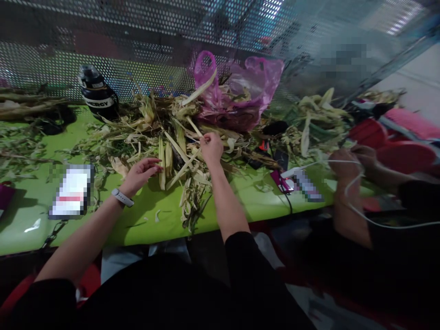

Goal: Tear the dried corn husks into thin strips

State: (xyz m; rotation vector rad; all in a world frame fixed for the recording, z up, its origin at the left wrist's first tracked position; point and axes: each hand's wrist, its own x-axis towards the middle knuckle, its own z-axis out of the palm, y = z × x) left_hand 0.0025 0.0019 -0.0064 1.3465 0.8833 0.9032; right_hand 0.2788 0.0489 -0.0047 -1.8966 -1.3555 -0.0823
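A heap of dried plant strips (130, 133), which look like corn husks, spreads over the green table cover. My right hand (211, 149) is closed, its fingertips pinching the near end of a narrow pale husk strip (194, 126) that runs back into the pile. My left hand (141, 174) is open at the heap's front edge, fingers stretched to the right with nothing in them. Beside its fingertips lie flat yellowish husks (162, 162). Between my hands another pale strip (182, 172) lies slanted over the others. A light-banded watch (123, 197) is on my left wrist.
A dark bottle (98, 96) and a pink plastic bag (237, 103) stand behind the heap, before a perforated metal screen (154, 50). Phones (71, 190) lie left and right. At right, a co-worker's hands (347, 162) are by a white cable (357, 213).
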